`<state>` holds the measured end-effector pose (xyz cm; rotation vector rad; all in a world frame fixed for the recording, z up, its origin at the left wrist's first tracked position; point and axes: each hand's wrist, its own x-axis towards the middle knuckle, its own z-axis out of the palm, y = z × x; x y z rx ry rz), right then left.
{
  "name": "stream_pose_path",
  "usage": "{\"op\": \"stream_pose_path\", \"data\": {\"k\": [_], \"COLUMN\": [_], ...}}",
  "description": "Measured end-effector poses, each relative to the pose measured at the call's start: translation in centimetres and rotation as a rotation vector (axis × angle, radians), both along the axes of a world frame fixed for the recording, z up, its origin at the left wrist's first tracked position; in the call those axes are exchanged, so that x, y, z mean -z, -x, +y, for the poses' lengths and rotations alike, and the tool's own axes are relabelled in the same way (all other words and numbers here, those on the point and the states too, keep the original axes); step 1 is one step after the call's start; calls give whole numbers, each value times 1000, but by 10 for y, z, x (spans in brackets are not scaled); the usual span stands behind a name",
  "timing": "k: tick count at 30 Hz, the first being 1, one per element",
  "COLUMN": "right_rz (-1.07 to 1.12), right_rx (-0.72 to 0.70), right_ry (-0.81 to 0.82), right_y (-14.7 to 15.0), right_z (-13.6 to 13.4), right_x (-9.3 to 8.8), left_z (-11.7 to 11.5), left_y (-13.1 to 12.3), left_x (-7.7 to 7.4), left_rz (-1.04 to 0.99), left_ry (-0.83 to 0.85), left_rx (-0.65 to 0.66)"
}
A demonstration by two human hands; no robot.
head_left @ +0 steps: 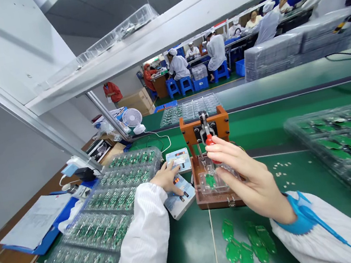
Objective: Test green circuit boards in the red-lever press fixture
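My left hand (167, 179) lies with fingers spread over a white-and-blue control box (180, 196) that has a red digital display. A second similar box (180, 160) stands just behind it. My right hand (249, 177), a blue strap around its wrist, is at the red handle (210, 140) of a toggle clamp. Its fingers are stretched across the handle, thumb apart. The clamp is mounted on an orange-and-brown test fixture (204, 201). A small green circuit board (210, 180) sits in the fixture's clear plate, below the clamp. Several green boards (246, 256) lie loose in front.
Stacked clear trays of boards (106, 202) stand to the left, and more trays (342, 134) to the right. Tiny pale parts (282, 171) are scattered right of the fixture. A small white fan (132, 117) stands behind. Co-workers (215, 47) sit across the room.
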<state>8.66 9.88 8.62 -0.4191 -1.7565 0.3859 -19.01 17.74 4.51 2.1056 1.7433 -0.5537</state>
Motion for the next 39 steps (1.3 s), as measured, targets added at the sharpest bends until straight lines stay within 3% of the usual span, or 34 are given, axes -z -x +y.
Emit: {"op": "stream_pose_path", "data": {"k": [16,31,35,39], "right_rz": [-10,-12,-13,-24], "right_rx": [5,13,24,32], "right_ry": [-2,0,4,9], "right_y": [0,1,1,1], "right_z": [1,-1,-1,-1], "right_x": [3,2,3,3], "left_z": [0,3,-20,-82], "left_y": [1,3,-8,-38], "left_x": [-1,7,-14,-50], "left_rz": [38,63,-13,-242], "left_ry": [85,89,-38,-407], "left_rx": [-30,-26,-69,-69]}}
